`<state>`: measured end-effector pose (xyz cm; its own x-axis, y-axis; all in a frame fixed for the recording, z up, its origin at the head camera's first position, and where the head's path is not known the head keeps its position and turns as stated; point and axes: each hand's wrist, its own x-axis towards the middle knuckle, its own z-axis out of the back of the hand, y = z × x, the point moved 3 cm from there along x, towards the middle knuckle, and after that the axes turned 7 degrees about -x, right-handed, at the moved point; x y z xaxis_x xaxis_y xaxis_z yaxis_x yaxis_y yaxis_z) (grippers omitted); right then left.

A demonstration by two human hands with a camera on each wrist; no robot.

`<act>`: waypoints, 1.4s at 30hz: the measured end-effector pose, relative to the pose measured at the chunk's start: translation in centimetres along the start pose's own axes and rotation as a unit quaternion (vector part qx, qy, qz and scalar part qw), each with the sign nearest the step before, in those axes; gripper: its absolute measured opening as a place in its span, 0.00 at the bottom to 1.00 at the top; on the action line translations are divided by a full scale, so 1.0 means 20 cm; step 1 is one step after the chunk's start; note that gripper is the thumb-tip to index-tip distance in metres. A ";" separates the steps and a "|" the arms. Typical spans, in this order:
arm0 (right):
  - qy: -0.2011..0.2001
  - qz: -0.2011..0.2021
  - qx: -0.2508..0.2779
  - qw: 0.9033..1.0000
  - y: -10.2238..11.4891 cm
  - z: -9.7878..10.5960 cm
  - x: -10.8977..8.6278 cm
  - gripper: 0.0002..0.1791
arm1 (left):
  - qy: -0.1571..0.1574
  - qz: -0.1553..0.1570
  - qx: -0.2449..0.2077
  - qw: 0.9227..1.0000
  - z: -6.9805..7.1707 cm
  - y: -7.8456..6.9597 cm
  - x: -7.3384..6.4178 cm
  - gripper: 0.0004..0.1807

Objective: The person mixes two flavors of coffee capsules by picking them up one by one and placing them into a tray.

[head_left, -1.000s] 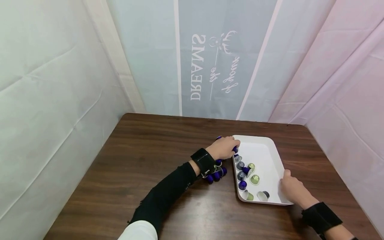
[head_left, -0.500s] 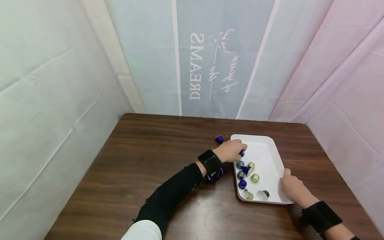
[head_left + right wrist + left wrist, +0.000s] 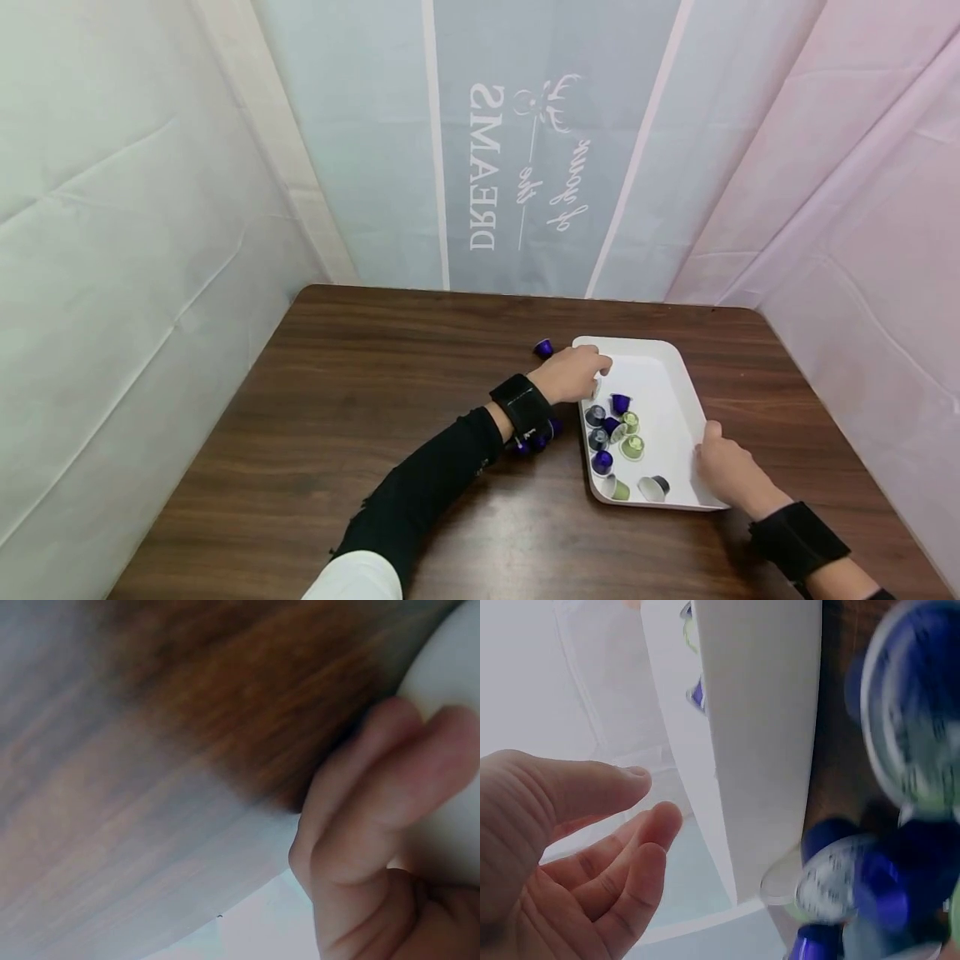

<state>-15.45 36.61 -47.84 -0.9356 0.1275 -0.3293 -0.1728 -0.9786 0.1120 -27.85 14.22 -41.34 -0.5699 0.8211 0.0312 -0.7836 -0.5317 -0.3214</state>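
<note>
My left hand (image 3: 572,373) is over the left rim of the white tray (image 3: 663,375). In the left wrist view its thumb and fingers (image 3: 649,862) are apart with nothing between them. Just beyond the fingertips, a purple coffee capsule (image 3: 620,404) lies in the tray. Around it are several others, among them a green capsule (image 3: 632,447), a grey capsule (image 3: 597,439) and a capsule on its side (image 3: 654,488). My right hand (image 3: 733,471) grips the tray's right side near the front corner, its fingers (image 3: 367,817) against the outer wall in the right wrist view.
On the wooden table (image 3: 360,417), a purple capsule (image 3: 543,348) lies by the tray's far left corner. More purple capsules (image 3: 538,440) are heaped left of the tray, partly hidden under my left wrist. Fabric walls (image 3: 120,250) surround the table's sides and back.
My left hand has carried a purple capsule over the tray rim and let it go inside, then drawn back slightly. My right hand has kept its grip on the tray.
</note>
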 end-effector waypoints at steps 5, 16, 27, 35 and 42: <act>0.002 -0.007 0.004 1.000 0.00 0.00 0.01 0.22 | 0.002 0.019 0.010 1.000 0.08 0.09 -0.05 0.11; 0.000 0.006 0.009 1.000 0.00 0.00 -0.01 0.21 | 0.019 0.082 -0.010 0.996 0.15 0.37 -0.22 0.08; 0.014 -0.003 0.018 1.000 0.00 -0.01 -0.01 0.22 | 0.092 0.059 -0.050 0.993 0.06 0.37 -0.28 0.18; 0.014 -0.009 0.019 1.000 0.01 -0.02 -0.01 0.22 | 0.106 0.045 -0.023 0.993 -0.03 0.36 -0.28 0.15; 0.014 -0.014 0.021 1.000 0.01 -0.01 -0.01 0.23 | 0.087 0.050 -0.021 0.995 -0.06 0.37 -0.27 0.11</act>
<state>-15.22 36.45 -47.95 -0.9212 0.1490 -0.3594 -0.2117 -0.9670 0.1418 -30.25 6.16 -44.91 -0.5902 0.7899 -0.1667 -0.7122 -0.6067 -0.3530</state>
